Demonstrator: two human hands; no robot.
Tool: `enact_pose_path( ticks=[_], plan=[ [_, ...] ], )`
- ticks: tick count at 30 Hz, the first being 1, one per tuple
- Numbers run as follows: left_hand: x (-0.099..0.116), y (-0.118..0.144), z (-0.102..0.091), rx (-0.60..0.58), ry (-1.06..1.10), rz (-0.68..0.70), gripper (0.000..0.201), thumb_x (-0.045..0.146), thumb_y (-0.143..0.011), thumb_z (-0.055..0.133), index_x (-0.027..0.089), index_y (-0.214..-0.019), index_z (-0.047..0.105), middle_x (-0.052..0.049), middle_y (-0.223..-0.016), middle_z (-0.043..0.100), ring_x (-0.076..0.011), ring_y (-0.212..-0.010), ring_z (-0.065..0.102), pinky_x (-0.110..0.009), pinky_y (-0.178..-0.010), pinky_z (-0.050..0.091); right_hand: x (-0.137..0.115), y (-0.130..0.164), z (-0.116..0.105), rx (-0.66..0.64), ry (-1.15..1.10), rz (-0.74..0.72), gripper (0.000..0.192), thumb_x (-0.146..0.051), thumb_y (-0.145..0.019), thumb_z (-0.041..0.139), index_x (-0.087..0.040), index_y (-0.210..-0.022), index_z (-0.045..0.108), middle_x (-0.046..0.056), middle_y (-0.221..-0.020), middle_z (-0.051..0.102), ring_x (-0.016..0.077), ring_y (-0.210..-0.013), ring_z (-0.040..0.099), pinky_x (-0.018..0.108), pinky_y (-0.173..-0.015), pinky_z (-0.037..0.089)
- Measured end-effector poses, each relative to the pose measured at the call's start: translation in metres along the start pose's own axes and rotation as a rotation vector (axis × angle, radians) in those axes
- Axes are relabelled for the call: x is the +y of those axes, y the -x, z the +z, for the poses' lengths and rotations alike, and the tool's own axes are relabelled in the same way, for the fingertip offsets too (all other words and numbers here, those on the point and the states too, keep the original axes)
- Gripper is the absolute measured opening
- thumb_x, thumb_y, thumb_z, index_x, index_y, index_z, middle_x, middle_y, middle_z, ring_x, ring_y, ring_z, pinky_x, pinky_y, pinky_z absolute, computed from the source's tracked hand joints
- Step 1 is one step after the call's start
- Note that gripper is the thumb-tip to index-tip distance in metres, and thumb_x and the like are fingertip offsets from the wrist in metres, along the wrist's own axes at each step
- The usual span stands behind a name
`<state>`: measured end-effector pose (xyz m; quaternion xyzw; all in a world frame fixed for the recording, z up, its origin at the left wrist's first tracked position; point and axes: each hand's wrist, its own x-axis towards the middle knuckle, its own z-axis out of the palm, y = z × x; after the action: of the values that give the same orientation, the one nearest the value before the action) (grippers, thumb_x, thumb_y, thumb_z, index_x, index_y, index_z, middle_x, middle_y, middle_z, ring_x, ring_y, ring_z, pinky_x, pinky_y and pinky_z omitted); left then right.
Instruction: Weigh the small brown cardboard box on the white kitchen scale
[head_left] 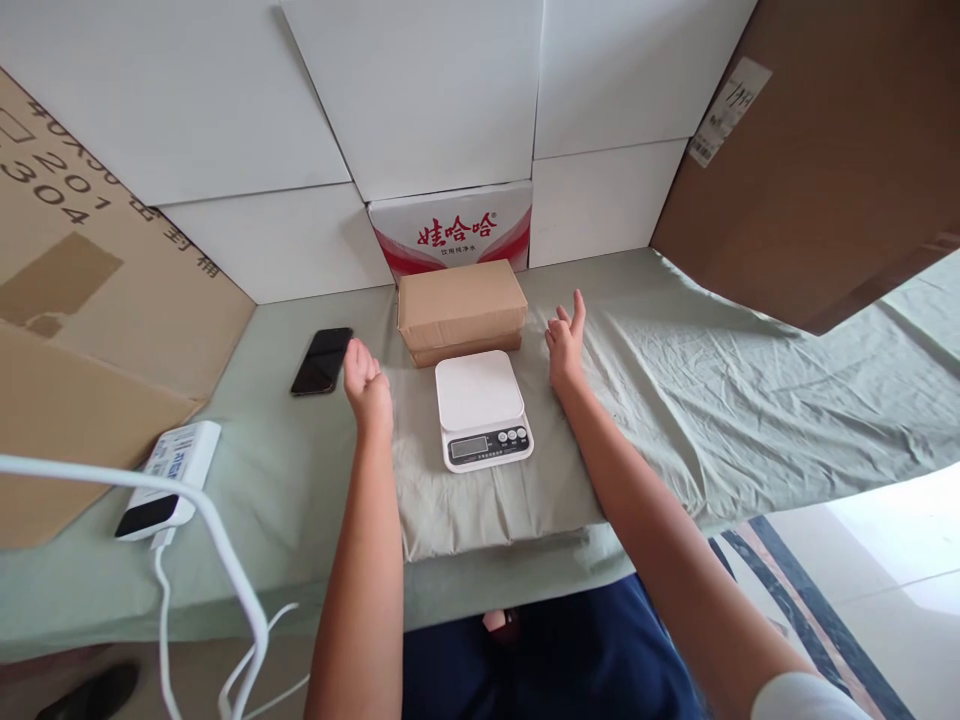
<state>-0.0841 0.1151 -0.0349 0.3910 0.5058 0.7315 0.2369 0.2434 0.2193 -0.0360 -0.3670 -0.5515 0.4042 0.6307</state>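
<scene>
Both hands were open and held nothing. The left hand point(367, 385) hovered with its palm turned inward and fingers loosely curled, just left of the kitchen scale point(482, 408) and near the front left corner of the cardboard box point(460, 308). The right hand point(565, 338) was spread wider, fingers fanned and thumb apart, palm facing the box from its right side, close to the box's right end; whether a fingertip touched it could not be told. The 2 hands stood on either side of the box and scale, well apart from each other.

The box was a plain brown, flat, closed carton lying on the surface point(750, 400), which was covered with a wrinkled pale green cloth. It sat just behind the scale and right in front of a red and white carton point(450, 232) printed with Chinese characters. The scale was white, its platform bare, with a small display and 3 buttons along the near edge.

A black phone point(322, 361) lay to the left of the left hand, and a white power strip point(169, 478) with its cable lay nearer the left edge
</scene>
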Motion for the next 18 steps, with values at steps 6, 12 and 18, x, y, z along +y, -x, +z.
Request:
enact_pose_path(
  ticks=[6, 12, 18],
  plan=[
    [0.005, 0.009, 0.016, -0.086, 0.042, -0.103, 0.1, 0.011, -0.06, 0.061, 0.021, -0.158, 0.047, -0.016, -0.169, 0.038, -0.034, -0.158, 0.031, -0.051, -0.129, 0.028, -0.017, 0.009, 0.021, -0.076, -0.081, 0.194, 0.078, -0.05, -0.088, 0.059, -0.036, -0.16, 0.031, 0.003, -0.164, 0.047, 0.0256, -0.154, 0.043, 0.058, -0.128, 0.034],
    [0.015, 0.012, 0.043, -0.296, 0.06, -0.133, 0.099, 0.006, -0.057, 0.062, 0.017, -0.155, 0.052, -0.012, -0.163, 0.048, -0.0338, -0.157, 0.032, -0.045, -0.131, 0.023, -0.032, 0.014, 0.04, -0.265, -0.055, 0.036, 0.079, -0.058, -0.089, 0.062, -0.032, -0.159, 0.037, -0.001, -0.17, 0.041, 0.0282, -0.159, 0.036, 0.052, -0.133, 0.03],
    [0.047, 0.037, 0.035, -0.236, 0.035, 0.025, 0.09, 0.015, -0.068, 0.071, 0.018, -0.156, 0.051, -0.014, -0.164, 0.048, -0.0364, -0.157, 0.031, -0.049, -0.13, 0.024, -0.067, 0.037, 0.027, -0.25, -0.082, -0.111, 0.086, -0.069, -0.09, 0.062, -0.04, -0.163, 0.027, -0.001, -0.174, 0.03, 0.0322, -0.155, 0.041, 0.055, -0.128, 0.037]
  ],
)
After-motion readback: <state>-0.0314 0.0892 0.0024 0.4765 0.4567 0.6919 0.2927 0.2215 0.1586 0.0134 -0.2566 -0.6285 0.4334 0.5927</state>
